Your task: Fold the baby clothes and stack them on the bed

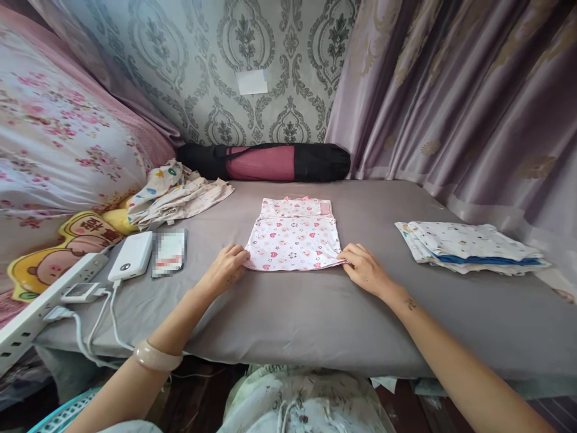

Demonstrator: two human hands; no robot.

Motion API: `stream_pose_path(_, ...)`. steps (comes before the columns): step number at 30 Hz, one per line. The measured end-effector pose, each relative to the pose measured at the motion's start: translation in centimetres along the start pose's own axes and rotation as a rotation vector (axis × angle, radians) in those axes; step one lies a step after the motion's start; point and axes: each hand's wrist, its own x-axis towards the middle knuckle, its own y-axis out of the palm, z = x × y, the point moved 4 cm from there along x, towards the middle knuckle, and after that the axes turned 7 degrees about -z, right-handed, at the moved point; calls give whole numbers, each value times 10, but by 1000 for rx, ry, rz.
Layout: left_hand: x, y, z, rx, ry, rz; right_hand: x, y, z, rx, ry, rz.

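Observation:
A small white garment (293, 240) with pink hearts and flowers lies flat in front of me, its far part folded over toward me. Pink trim shows along its far edge; which kind of garment it is I cannot tell. My left hand (231, 263) pinches the near left corner. At the near right corner, my right hand (362, 266) has its fingers closed on the cloth. The near edge runs nearly straight between both hands.
Folded clothes (473, 246) are stacked at the right. Crumpled clothes (180, 195) lie back left, near a yellow cushion (58, 258). A power bank (131, 255), a blurred-out packet (169, 252) and a power strip (58, 291) with cables sit left. A rolled mat bag (261, 162) lies along the wall.

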Motion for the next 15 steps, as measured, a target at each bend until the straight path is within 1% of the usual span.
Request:
stream_pose_path(2,3,-3,5,-56,-82,-32,3,-2,-4,56,27,-31)
stream_pose_path(5,9,-9,16,-282,-265,-121,10,-3,-11,209,101,-65)
stream_pose_path(7,15,-11,23,-484,-423,-187,18,-2,-18,319,219,-99)
stream_pose_path(9,25,-11,29,-669,-556,-268,28,1,-26,419,369,-140)
stream_pose_path(10,32,-10,32,-744,-595,-312,34,3,-30,469,442,-167)
stream_pose_path(12,47,-6,37,-856,-627,-404,46,7,-37,568,557,-236)
stream_pose_path(15,72,6,47,-926,-663,-496,66,19,-49,679,659,-356)
